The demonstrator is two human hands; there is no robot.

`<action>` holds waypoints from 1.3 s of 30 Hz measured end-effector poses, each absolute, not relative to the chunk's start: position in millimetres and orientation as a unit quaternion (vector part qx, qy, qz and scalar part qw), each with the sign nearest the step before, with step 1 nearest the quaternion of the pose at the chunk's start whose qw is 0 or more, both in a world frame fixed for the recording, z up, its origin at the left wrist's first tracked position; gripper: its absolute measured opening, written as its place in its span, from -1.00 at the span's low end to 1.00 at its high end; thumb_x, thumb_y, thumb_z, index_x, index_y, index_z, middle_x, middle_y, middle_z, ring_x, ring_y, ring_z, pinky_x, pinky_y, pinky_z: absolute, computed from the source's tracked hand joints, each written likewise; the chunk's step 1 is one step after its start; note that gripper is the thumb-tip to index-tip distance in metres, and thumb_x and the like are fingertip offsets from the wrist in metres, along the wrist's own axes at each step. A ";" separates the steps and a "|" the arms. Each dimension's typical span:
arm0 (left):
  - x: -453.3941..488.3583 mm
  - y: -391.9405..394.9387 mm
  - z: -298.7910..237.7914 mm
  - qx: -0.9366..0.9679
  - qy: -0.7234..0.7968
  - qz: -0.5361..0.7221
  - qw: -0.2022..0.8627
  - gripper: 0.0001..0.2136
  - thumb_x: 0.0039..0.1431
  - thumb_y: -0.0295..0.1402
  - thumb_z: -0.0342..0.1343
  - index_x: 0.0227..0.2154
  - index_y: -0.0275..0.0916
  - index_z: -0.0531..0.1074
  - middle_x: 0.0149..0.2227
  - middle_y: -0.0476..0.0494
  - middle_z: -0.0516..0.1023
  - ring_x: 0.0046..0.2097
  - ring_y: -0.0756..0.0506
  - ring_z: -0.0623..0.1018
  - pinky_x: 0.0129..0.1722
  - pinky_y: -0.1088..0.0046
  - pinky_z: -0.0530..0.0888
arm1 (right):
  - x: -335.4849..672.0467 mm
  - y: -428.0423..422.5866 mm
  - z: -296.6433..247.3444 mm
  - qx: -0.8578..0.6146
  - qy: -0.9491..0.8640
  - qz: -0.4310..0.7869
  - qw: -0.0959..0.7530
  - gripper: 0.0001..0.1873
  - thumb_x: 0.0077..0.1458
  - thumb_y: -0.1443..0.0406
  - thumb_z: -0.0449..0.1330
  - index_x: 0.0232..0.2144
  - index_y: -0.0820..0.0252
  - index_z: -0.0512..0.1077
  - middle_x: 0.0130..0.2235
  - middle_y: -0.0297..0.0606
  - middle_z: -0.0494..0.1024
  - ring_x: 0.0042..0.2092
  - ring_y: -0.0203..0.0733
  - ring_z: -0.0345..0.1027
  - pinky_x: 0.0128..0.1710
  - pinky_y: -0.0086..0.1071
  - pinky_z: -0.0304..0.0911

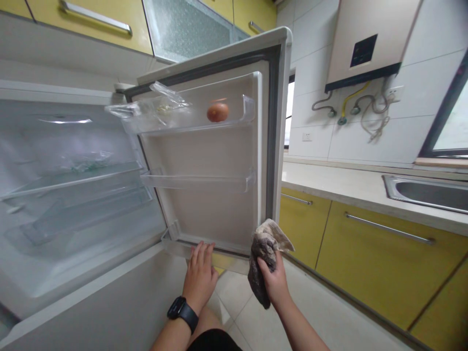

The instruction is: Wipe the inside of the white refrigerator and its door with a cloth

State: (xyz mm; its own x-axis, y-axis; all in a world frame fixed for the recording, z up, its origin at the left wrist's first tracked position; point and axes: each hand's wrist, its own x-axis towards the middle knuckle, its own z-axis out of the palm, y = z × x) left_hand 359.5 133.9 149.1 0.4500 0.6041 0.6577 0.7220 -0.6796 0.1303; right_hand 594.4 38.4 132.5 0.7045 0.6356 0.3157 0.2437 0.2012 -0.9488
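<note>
The fridge door (204, 204) stands wide open in front of me. My left hand (202, 268), with a black watch on its wrist, rests on the lower edge of the door by the bottom shelf, fingers stretched out and holding nothing. In my right hand (275, 278) is a crumpled, dirty grey and off-white cloth (263, 251), pressed at the door's lower right corner. Some of my right fingers are hidden behind the cloth. On the top door shelf (234, 123) sit a brown egg (217, 112) and a clear plastic bag (161, 107).
The fridge interior (91, 253) on the left has glass shelves, with a plastic bag (89, 161) on one. Right of the door are a white counter (336, 183), yellow cabinets (373, 268) and a steel sink (431, 192). A water heater (369, 39) hangs above.
</note>
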 end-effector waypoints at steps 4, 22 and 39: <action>358.2 134.2 148.7 -0.848 -0.386 -0.354 0.082 -0.37 0.17 -0.57 0.02 0.33 -0.22 0.23 0.29 -0.28 0.39 0.41 -0.30 0.27 0.44 -0.12 0.19 | 594.5 37.7 144.8 -0.635 -0.360 0.116 0.674 -0.28 0.01 -0.13 0.28 0.10 0.15 0.43 0.17 -0.01 0.33 0.30 0.22 0.19 0.42 0.17 0.00; 358.4 132.8 149.3 -0.845 -0.388 -0.354 0.099 -0.39 0.19 -0.53 0.04 0.32 -0.25 0.23 0.29 -0.30 0.38 0.40 -0.32 0.28 0.45 -0.12 0.19 | 601.4 27.9 190.6 -0.691 -0.469 0.030 0.549 -0.25 0.10 -0.01 0.27 0.33 -0.26 0.24 0.35 -0.09 0.04 0.28 0.18 0.33 0.26 0.13 0.32; 354.4 138.3 144.4 -0.849 -0.378 -0.346 0.132 -0.37 0.17 -0.53 0.04 0.34 -0.25 0.22 0.27 -0.28 0.40 0.36 -0.28 0.30 0.43 -0.06 0.21 | 656.6 26.4 279.5 -0.558 -0.386 -0.154 0.718 -0.57 0.09 0.05 0.29 -0.05 0.12 0.54 -0.03 -0.09 0.58 0.05 0.10 0.46 0.16 0.14 0.34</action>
